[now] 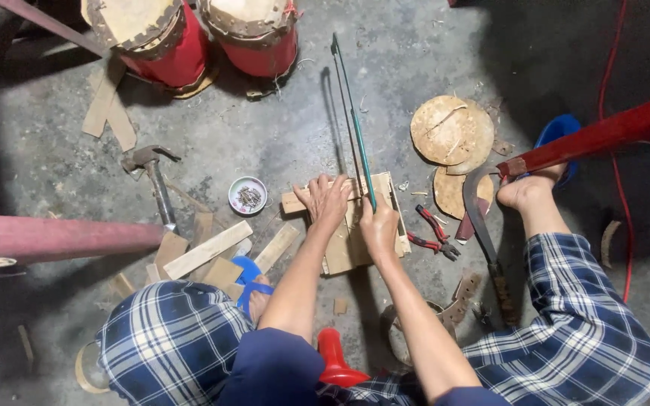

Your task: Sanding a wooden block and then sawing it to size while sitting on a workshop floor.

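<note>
1. Wooden block lies flat on the concrete floor between your knees, with a thinner wooden strip across its far edge.
2. Your left hand presses palm-down on that strip and the block's far left corner, fingers spread, not wrapped around anything.
3. Your right hand is clenched around the near end of a green-framed bow saw, whose frame and blade run away from the grip across the block.
4. Just right of that grip lie red-handled pliers; farther right, a curved sickle by your bare foot.
5. Left of your pressing hand sits a small bowl of nails, then a hammer and wood scraps.
6. Beyond the saw's tip stand two red drums; round wooden discs lie to the far right.
</note>
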